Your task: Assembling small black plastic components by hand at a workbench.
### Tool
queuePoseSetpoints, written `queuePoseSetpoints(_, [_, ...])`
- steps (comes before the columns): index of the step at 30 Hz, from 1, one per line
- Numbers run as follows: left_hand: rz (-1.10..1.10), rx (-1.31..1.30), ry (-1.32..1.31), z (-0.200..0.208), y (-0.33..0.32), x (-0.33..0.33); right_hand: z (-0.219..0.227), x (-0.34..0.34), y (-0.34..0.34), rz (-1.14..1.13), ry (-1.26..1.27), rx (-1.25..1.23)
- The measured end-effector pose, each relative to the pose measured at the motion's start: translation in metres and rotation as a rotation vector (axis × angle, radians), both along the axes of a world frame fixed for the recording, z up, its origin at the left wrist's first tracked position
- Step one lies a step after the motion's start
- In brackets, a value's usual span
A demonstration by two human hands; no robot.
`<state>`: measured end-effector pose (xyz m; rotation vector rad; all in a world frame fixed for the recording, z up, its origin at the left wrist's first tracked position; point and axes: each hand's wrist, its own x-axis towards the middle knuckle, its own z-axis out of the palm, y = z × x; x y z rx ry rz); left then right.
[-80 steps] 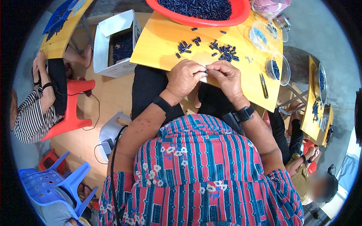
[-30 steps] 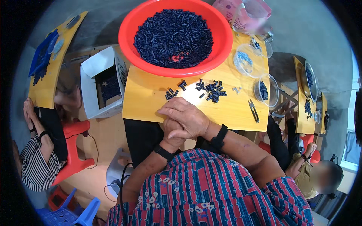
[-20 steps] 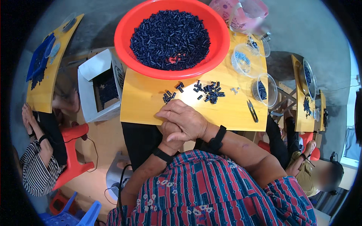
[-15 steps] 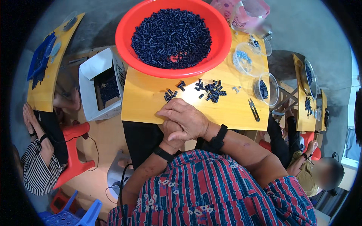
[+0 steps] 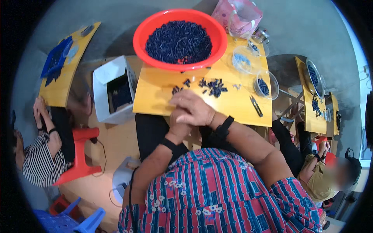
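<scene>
My right hand lies across my left hand at the table's front edge. The right fingers are stretched out and hold no object; the left fingers are hidden beneath them. Just beyond my hands is a small group of short dark pieces, and a larger loose pile lies to its right. A red basin full of similar dark pieces stands at the back of the yellow table. To the right are dark-handled thread snips and a clear tub with dark pieces inside.
A second clear tub contains light blue bits. Behind it stand a pink bag and a metal container. An open white carton is left of the table. Other people sit at yellow tables on both sides.
The whole view has shifted, so the basin and table appear smaller and displaced. My hands remain crossed, right over left. The pieces on the table look undisturbed.
</scene>
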<state>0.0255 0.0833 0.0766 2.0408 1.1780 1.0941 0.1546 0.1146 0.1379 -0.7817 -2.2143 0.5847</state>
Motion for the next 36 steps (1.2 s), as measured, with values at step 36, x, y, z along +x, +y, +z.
queuePoseSetpoints(36, [-0.191,-0.890,-0.718,0.048,-0.110,-0.008,0.000,0.044,-0.148,-0.255,0.337,-0.405])
